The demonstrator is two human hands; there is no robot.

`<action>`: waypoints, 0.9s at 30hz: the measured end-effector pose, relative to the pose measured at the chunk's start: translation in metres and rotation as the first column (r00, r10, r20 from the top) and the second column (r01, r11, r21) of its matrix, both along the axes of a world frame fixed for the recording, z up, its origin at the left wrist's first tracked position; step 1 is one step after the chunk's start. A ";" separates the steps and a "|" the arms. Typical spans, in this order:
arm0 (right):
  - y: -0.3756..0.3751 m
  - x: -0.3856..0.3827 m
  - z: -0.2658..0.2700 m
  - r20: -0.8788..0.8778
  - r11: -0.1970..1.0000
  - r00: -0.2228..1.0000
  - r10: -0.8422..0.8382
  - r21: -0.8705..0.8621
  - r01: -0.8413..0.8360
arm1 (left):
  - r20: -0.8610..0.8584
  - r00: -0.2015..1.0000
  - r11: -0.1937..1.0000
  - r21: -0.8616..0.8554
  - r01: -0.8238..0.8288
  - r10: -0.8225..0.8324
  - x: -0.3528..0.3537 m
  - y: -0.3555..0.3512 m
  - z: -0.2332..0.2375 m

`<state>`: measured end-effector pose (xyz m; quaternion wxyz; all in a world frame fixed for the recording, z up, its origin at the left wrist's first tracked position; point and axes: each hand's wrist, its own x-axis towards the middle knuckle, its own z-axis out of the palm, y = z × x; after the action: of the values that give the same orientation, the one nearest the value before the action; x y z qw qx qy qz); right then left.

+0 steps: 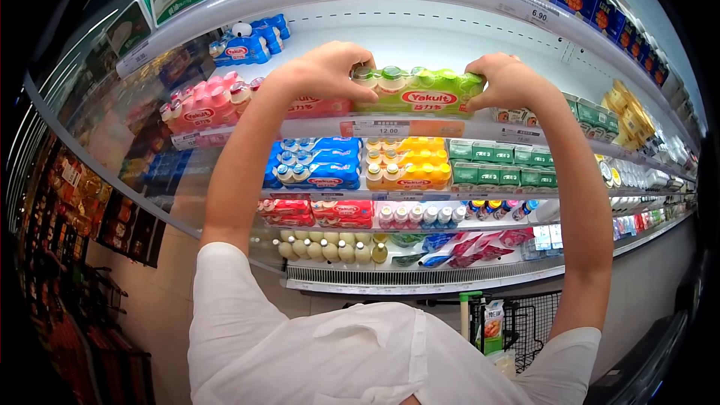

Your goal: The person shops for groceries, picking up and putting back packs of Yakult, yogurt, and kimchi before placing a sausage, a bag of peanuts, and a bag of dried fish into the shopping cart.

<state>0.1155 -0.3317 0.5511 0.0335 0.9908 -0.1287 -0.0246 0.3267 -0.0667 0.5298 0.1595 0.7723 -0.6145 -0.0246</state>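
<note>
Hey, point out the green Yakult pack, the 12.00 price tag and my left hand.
Green Yakult pack point(429, 97): head view, on its front label.
12.00 price tag point(388, 130): head view, on its printed face.
Left hand point(324, 72): head view, on its back.

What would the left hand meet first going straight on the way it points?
The green Yakult pack: its left end sits within the curl of the left hand. Past it, roughly in line, comes the right hand. Exact depth is unclear.
</note>
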 end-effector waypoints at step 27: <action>0.075 -0.316 -0.353 0.659 0.778 0.414 -0.628 0.548 0.308 | -0.379 0.674 0.763 -0.168 0.624 -0.635 -0.188 -0.017 -0.226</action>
<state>-0.2001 -0.2563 0.1977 -0.2111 0.7957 -0.3989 0.4040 0.1384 -0.0837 0.3035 0.2770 0.4878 -0.7942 -0.2335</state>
